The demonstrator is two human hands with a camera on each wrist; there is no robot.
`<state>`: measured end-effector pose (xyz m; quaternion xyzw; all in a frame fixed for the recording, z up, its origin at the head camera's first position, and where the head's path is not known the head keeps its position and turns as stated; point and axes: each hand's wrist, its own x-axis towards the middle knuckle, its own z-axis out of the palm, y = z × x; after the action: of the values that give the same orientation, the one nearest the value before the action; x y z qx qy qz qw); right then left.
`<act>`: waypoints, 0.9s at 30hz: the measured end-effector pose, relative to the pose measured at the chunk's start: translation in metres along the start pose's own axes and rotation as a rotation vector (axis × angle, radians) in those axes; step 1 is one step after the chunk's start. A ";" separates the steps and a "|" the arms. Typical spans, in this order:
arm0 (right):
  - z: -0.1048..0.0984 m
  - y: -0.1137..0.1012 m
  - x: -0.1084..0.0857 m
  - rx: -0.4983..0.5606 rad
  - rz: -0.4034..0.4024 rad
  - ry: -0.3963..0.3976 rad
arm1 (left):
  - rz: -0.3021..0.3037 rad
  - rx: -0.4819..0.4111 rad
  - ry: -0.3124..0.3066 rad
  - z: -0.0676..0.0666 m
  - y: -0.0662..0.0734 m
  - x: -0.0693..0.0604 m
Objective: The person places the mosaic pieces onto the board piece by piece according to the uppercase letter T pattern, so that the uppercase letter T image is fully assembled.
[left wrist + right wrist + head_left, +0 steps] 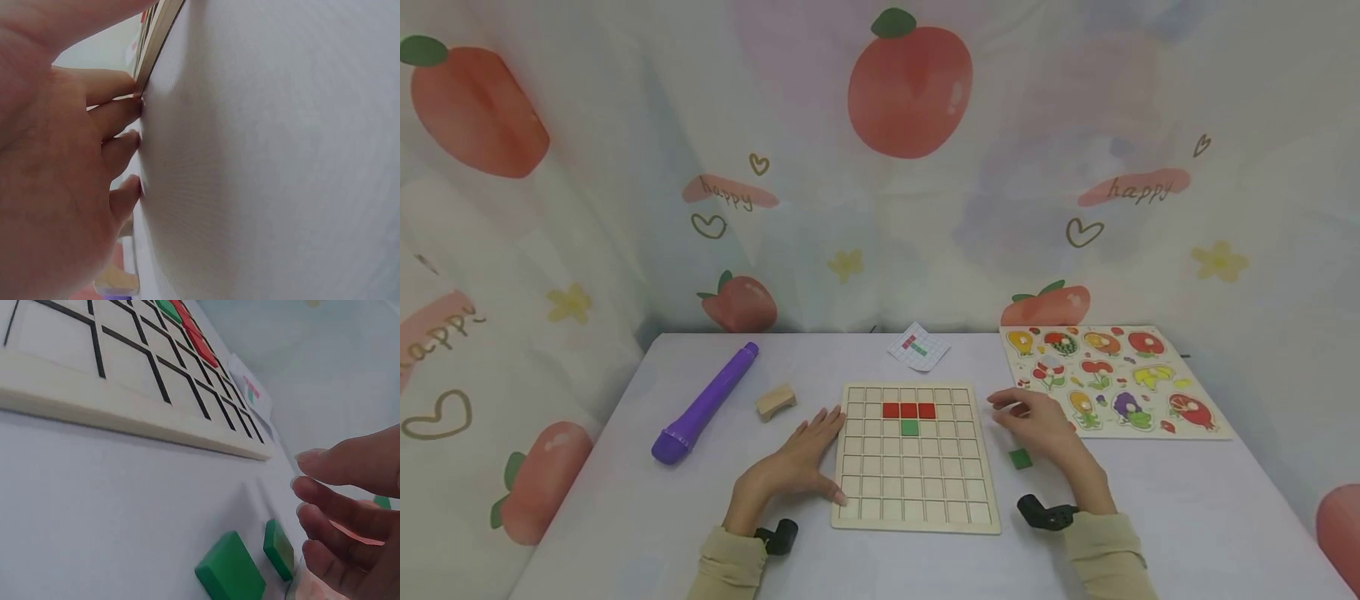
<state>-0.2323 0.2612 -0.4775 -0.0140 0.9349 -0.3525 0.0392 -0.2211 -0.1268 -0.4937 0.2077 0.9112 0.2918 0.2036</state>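
Note:
A pale wooden grid board (913, 487) lies flat on the table. Three red square tiles (908, 411) sit side by side in one of its upper rows, with a green tile (910, 427) below the middle one. My left hand (793, 468) rests spread at the board's left edge, thumb and fingertips touching it. To the right of the board my right hand (1037, 421) hovers with loosely bent fingers, holding nothing. Below it in the right wrist view are two loose green tiles, a nearer green tile (231, 569) and a farther green tile (279, 549).
Behind the board lies a small printed pattern card (919, 347). A fruit puzzle board (1120, 382) occupies the back right. On the left are a purple toy microphone (706, 404) and a wooden arch block (776, 402). A patterned curtain hangs behind the table.

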 end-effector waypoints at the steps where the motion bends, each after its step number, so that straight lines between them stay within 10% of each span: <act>1: -0.002 0.002 -0.001 -0.003 0.008 -0.002 | 0.006 -0.002 0.001 0.000 0.000 0.000; 27: -0.018 0.027 -0.002 -0.054 0.086 -0.019 | -0.003 -0.005 -0.010 -0.003 0.006 -0.003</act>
<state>-0.2313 0.2939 -0.4818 0.0219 0.9434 -0.3248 0.0629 -0.2187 -0.1251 -0.4872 0.2074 0.9098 0.2925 0.2090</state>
